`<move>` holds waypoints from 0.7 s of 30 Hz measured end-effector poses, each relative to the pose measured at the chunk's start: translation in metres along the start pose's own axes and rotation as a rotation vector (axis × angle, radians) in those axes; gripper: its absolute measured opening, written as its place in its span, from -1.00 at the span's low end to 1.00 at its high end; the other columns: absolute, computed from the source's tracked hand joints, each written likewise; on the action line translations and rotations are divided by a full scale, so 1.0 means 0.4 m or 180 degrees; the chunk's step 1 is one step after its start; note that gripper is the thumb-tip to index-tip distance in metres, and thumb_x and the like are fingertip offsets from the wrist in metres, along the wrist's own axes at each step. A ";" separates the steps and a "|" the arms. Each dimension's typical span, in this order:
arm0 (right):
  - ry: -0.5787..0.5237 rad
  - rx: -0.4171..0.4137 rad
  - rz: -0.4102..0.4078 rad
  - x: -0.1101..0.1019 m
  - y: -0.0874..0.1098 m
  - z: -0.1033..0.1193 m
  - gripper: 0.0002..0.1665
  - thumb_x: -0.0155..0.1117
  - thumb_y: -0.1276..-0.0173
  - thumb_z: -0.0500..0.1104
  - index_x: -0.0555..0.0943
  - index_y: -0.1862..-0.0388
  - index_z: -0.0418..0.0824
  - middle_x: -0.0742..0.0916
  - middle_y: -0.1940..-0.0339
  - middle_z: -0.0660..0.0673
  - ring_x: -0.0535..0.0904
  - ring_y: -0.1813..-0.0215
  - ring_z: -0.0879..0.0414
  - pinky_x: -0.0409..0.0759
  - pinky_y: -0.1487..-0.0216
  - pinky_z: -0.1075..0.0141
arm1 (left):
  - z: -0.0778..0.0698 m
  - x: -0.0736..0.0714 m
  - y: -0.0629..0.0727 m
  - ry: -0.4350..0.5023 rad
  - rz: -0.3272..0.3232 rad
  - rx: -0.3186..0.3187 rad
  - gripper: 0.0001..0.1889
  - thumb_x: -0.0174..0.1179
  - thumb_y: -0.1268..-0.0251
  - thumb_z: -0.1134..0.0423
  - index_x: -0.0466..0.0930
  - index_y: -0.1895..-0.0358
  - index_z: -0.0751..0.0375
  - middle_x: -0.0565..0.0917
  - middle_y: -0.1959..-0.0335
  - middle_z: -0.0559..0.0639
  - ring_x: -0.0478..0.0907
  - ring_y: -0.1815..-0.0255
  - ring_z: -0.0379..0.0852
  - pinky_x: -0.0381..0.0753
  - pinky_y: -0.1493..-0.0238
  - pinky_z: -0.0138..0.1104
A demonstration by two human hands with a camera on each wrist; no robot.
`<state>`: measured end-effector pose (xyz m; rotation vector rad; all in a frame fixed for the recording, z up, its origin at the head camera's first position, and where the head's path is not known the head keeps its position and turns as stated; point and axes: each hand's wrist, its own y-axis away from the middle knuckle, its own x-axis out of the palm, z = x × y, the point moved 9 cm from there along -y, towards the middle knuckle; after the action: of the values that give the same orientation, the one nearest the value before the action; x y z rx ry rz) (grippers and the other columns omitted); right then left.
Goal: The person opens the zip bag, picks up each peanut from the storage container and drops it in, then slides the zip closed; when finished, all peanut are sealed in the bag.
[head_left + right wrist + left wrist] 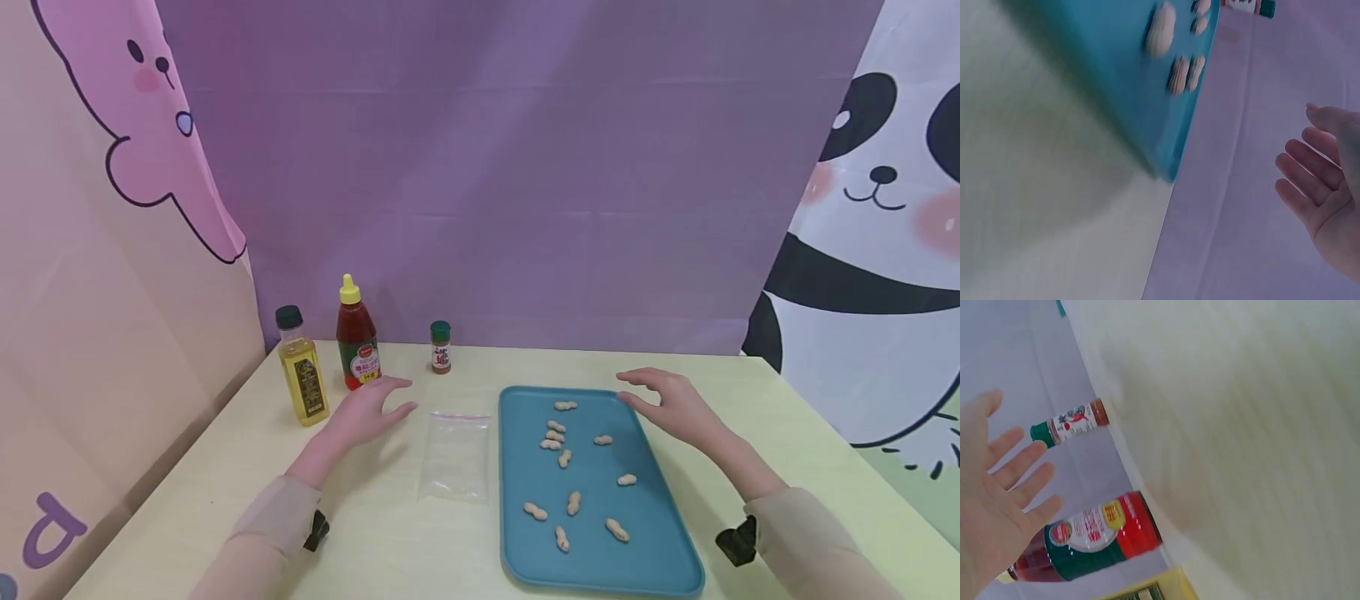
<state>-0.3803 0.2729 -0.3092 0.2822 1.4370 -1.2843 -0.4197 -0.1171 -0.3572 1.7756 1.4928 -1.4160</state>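
And here we go, peanuts (573,503) scattered on the blue tray (652,550), clear bag (455,458) flat beside it on the worktop (390,533); your left hand (363,412) and right hand (677,407) hover either side, empty, spread wide: poised before contact, it seems, and picking calls for a pinch

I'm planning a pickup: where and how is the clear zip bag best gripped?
Probably by its zip edge, pinched at the left corner with the left hand coming from the left: the clear zip bag lies flat, with the blue tray close along its right side.
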 end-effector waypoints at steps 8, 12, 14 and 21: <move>-0.0540 0.0008 0.0224 0.100 -0.060 0.074 -0.64 0.24 -0.29 -0.22 0.59 -0.05 -0.30 0.69 0.03 -0.26 0.65 0.05 -0.11 0.64 0.07 0.06 | -0.010 0.039 -0.037 0.0293 0.0054 -0.0072 -0.61 0.16 -0.30 0.09 0.56 -0.11 0.21 0.61 -0.09 0.08 0.53 -0.12 0.05 0.49 -0.18 -0.08; -0.0685 -0.0104 0.0298 0.144 -0.088 0.120 -0.66 0.24 -0.29 -0.24 0.59 -0.04 -0.30 0.70 0.05 -0.26 0.66 0.09 -0.08 0.65 0.09 0.11 | -0.009 0.054 -0.048 0.0337 0.0093 -0.0108 -0.64 0.14 -0.31 0.10 0.58 -0.08 0.20 0.64 -0.05 0.06 0.55 -0.07 0.04 0.51 -0.14 -0.10; -0.0738 -0.0132 0.0355 0.164 -0.101 0.140 -0.67 0.23 -0.30 -0.24 0.60 -0.04 -0.29 0.70 0.05 -0.25 0.66 0.08 -0.06 0.65 0.08 0.11 | -0.010 0.064 -0.051 0.0368 0.0163 -0.0103 -0.64 0.14 -0.31 0.11 0.57 -0.08 0.21 0.63 -0.05 0.06 0.54 -0.07 0.04 0.51 -0.15 -0.10; -0.0912 -0.0029 0.0597 0.225 -0.144 0.193 -0.65 0.19 -0.35 -0.17 0.58 -0.08 -0.24 0.68 0.00 -0.23 0.64 0.00 -0.05 0.62 -0.01 0.07 | -0.011 0.098 -0.056 0.0437 0.0510 -0.0080 -0.62 0.12 -0.33 0.13 0.52 -0.15 0.21 0.59 -0.10 0.07 0.49 -0.14 0.05 0.46 -0.21 -0.09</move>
<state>-0.4117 0.1475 -0.3345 0.2114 1.1450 -1.1154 -0.4420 -0.0876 -0.3837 1.9635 1.3921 -1.2140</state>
